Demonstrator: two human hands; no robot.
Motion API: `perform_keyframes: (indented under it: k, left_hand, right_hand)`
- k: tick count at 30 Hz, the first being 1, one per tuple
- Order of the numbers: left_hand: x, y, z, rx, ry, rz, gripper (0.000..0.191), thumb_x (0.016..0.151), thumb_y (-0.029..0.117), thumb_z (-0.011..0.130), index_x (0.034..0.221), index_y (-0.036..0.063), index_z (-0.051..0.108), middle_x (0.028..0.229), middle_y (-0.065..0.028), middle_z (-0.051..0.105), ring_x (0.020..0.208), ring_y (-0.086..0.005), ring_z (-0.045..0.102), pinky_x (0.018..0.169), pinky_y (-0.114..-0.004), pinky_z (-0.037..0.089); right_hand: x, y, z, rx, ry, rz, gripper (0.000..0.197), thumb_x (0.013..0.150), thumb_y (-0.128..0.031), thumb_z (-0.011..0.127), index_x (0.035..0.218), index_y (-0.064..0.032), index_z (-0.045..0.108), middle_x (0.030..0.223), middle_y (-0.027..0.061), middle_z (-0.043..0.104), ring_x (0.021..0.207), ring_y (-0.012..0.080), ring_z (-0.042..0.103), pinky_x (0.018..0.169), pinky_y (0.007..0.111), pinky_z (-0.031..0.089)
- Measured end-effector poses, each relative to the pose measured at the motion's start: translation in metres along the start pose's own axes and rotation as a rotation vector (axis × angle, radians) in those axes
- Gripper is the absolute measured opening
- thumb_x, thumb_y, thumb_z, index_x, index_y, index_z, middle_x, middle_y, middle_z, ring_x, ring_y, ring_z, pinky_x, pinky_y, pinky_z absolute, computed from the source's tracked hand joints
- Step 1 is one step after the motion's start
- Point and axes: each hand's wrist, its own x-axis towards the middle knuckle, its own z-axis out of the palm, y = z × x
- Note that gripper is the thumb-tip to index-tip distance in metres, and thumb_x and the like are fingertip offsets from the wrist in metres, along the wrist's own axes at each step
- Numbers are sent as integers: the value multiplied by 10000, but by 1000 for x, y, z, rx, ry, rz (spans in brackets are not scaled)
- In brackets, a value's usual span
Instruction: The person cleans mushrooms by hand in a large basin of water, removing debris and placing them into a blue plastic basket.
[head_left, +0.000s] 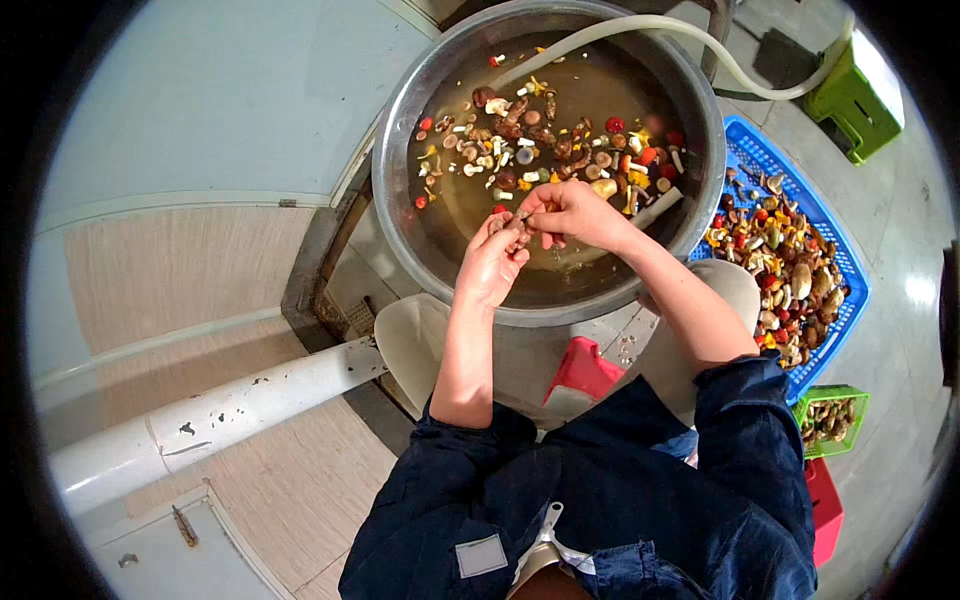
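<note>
Above the near part of a large metal basin (395, 217), my left hand (491, 262) holds a small brownish mushroom (512, 227). The fingertips of my right hand (577, 215) meet it from the other side, pinching at its upper edge. Part of the mushroom is hidden by my fingers. Murky brown water (592, 277) fills the basin below. Many mushrooms of mixed kinds float there: red caps (615, 125), brown caps (484, 96), yellow ones (639, 180) and pale stems (472, 170). A thick pale stick-like piece (657, 208) lies near my right wrist.
A pale hose (675, 25) arches over the far rim into the water. To the right stand a blue plastic basket (851, 270) heaped with mushrooms, a green basket (862, 424), and green (855, 97) and red (823, 510) stools. A white pipe (225, 420) runs along the left.
</note>
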Motion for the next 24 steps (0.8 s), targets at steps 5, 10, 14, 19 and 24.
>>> perform_keyframes:
  k: [5,10,14,19,24]
  left_hand:
    - [2,-1,-4,48,7,-27,155,816,10,465,964,56,466,846,-34,535,720,-105,512,553,-216,380]
    - [3,-2,-6,50,-4,-34,145,814,33,494,947,80,462,839,-17,531,706,-96,508,552,-214,375]
    - [1,-2,-3,120,26,-24,132,820,60,514,940,92,470,814,0,528,699,-78,499,554,-209,373]
    - [-2,3,-2,189,45,-35,143,823,60,502,957,83,460,799,-1,510,696,-73,497,542,-195,368]
    - [1,1,-6,177,31,-66,185,810,37,481,991,72,462,841,-23,538,713,-101,518,546,-213,379]
  right_hand:
    - [1,-2,7,-200,76,-9,103,792,-57,498,821,22,557,659,23,583,529,63,546,446,193,413]
    - [2,3,3,-57,28,11,110,798,-56,493,826,22,566,664,23,594,505,66,545,440,204,419]
    - [0,1,7,-198,73,5,121,807,-68,493,831,16,577,680,32,602,519,65,559,446,201,427]
    - [1,3,4,-26,4,25,108,796,-69,499,794,13,570,668,37,607,525,76,573,444,200,432]
    - [2,7,9,-71,49,41,111,770,-48,503,784,34,576,649,64,614,512,96,583,441,210,446]
